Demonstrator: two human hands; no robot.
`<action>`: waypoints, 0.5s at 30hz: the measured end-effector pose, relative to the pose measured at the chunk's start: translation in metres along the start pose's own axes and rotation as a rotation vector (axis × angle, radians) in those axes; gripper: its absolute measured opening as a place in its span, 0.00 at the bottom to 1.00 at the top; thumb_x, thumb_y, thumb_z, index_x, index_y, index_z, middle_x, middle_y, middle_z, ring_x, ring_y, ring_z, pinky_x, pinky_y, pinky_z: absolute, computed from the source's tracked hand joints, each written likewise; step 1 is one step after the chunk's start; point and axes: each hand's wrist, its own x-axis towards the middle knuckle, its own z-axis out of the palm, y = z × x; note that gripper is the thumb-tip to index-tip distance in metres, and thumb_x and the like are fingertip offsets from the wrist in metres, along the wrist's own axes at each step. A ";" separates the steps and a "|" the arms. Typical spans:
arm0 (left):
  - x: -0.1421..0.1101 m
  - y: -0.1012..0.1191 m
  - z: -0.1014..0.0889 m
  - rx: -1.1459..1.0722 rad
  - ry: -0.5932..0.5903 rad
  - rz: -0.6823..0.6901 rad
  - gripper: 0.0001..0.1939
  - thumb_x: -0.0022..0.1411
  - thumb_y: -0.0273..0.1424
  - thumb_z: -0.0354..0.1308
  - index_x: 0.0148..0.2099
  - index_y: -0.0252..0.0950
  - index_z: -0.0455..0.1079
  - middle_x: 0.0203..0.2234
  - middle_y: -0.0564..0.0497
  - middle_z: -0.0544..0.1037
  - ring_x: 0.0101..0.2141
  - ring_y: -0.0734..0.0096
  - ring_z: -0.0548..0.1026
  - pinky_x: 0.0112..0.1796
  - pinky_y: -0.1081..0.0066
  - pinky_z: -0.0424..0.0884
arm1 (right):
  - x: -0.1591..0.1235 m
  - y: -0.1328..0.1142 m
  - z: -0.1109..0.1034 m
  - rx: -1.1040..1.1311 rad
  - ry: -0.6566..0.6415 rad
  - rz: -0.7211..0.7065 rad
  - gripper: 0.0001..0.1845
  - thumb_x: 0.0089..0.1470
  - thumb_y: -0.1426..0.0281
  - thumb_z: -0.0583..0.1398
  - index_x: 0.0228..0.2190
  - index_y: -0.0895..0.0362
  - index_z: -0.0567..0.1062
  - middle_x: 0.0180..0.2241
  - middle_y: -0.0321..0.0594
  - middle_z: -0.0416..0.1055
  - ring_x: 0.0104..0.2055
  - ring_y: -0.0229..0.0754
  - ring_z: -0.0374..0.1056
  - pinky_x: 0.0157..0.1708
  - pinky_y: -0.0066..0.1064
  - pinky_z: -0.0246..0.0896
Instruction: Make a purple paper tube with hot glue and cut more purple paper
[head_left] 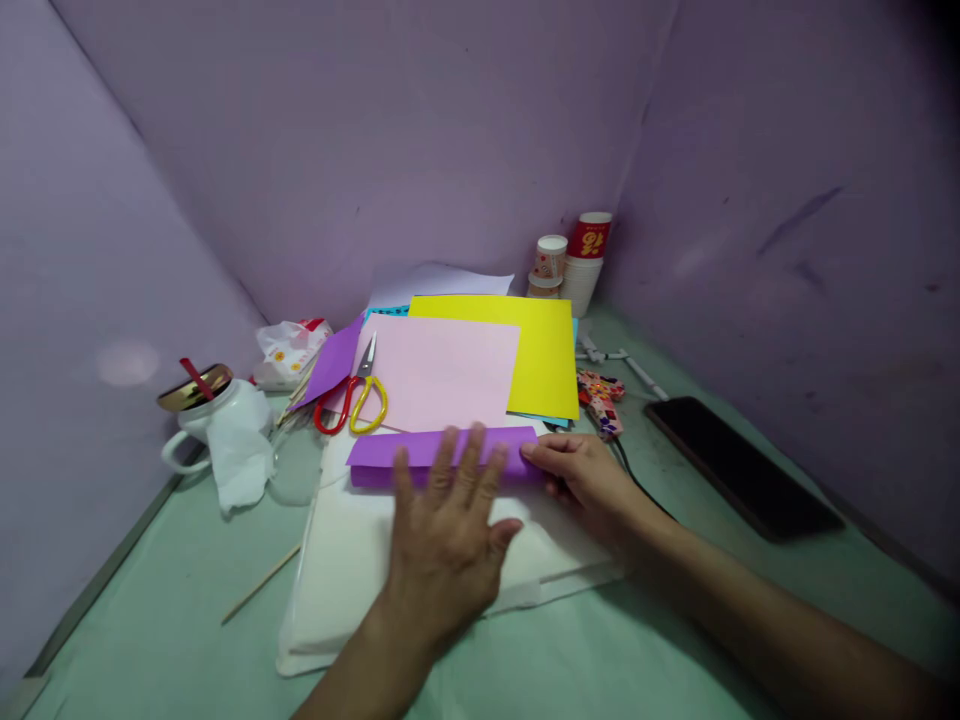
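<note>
The purple paper (375, 453) lies at the middle of the frame, folded or rolled, I can't tell which. The left hand (450, 530) is over it with fingers spread, slightly blurred; the right hand (583, 472) pinches its right end between thumb and fingers. Beneath is a white pad (337, 580) on the green counter (172, 600). Just above, the scissors (365, 372) lie over the left of a pink sheet (450, 370), which overlaps a yellow one (549, 350). A mug (196, 425) stands at the frame's left, a phone (739, 465) lies at its right, and paper cups (583, 280) stand at upper right of centre.
</note>
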 end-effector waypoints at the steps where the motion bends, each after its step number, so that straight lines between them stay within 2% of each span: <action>1: 0.000 0.005 0.003 -0.037 -0.054 0.048 0.28 0.64 0.39 0.45 0.64 0.37 0.51 0.61 0.47 0.57 0.63 0.58 0.46 0.59 0.48 0.30 | 0.000 0.000 0.000 0.013 -0.007 0.009 0.13 0.36 0.66 0.65 0.14 0.58 0.67 0.09 0.29 0.58 0.12 0.28 0.49 0.12 0.23 0.36; 4: -0.004 0.007 0.013 -0.067 -0.210 0.001 0.26 0.65 0.39 0.42 0.63 0.37 0.53 0.61 0.48 0.59 0.61 0.58 0.55 0.59 0.48 0.31 | 0.002 0.000 -0.001 0.042 0.006 0.053 0.13 0.36 0.67 0.65 0.14 0.58 0.66 0.08 0.28 0.57 0.12 0.27 0.48 0.12 0.22 0.36; 6: -0.008 -0.001 0.016 -0.062 -0.239 -0.090 0.25 0.65 0.36 0.42 0.62 0.36 0.54 0.60 0.46 0.61 0.59 0.55 0.57 0.58 0.44 0.36 | 0.004 -0.002 -0.002 0.047 0.028 0.089 0.13 0.36 0.68 0.64 0.13 0.58 0.64 0.07 0.28 0.56 0.11 0.27 0.47 0.11 0.21 0.36; 8: -0.011 -0.013 0.012 -0.068 -0.179 -0.181 0.23 0.65 0.34 0.42 0.60 0.34 0.58 0.58 0.43 0.63 0.59 0.52 0.57 0.57 0.43 0.40 | 0.006 -0.006 -0.004 0.055 0.043 0.133 0.13 0.38 0.70 0.62 0.13 0.57 0.63 0.07 0.28 0.55 0.10 0.27 0.46 0.10 0.21 0.36; 10: -0.012 -0.028 0.004 -0.115 -0.035 -0.310 0.22 0.65 0.33 0.42 0.58 0.31 0.62 0.57 0.40 0.65 0.59 0.52 0.57 0.57 0.47 0.46 | 0.009 -0.010 -0.009 0.072 0.047 0.175 0.12 0.39 0.71 0.60 0.14 0.57 0.62 0.08 0.27 0.53 0.10 0.27 0.45 0.10 0.20 0.36; 11: -0.012 -0.036 -0.002 -0.172 0.051 -0.421 0.21 0.64 0.33 0.44 0.56 0.31 0.63 0.56 0.39 0.66 0.58 0.54 0.59 0.56 0.51 0.50 | 0.010 -0.012 -0.011 0.082 0.044 0.194 0.12 0.40 0.72 0.59 0.14 0.57 0.61 0.08 0.27 0.52 0.10 0.27 0.44 0.10 0.20 0.36; 13: -0.010 -0.053 -0.014 -0.389 0.180 -0.775 0.19 0.60 0.35 0.50 0.50 0.34 0.68 0.49 0.42 0.72 0.50 0.59 0.67 0.49 0.60 0.62 | 0.014 -0.015 -0.018 0.100 0.030 0.221 0.13 0.41 0.72 0.58 0.13 0.56 0.58 0.08 0.26 0.49 0.10 0.26 0.41 0.10 0.20 0.34; 15: -0.009 -0.068 -0.024 -0.675 0.181 -1.152 0.14 0.52 0.36 0.55 0.40 0.36 0.71 0.34 0.48 0.75 0.34 0.68 0.70 0.34 0.70 0.65 | 0.018 -0.017 -0.023 0.104 0.014 0.234 0.15 0.41 0.72 0.57 0.13 0.55 0.55 0.09 0.25 0.46 0.11 0.25 0.39 0.10 0.20 0.32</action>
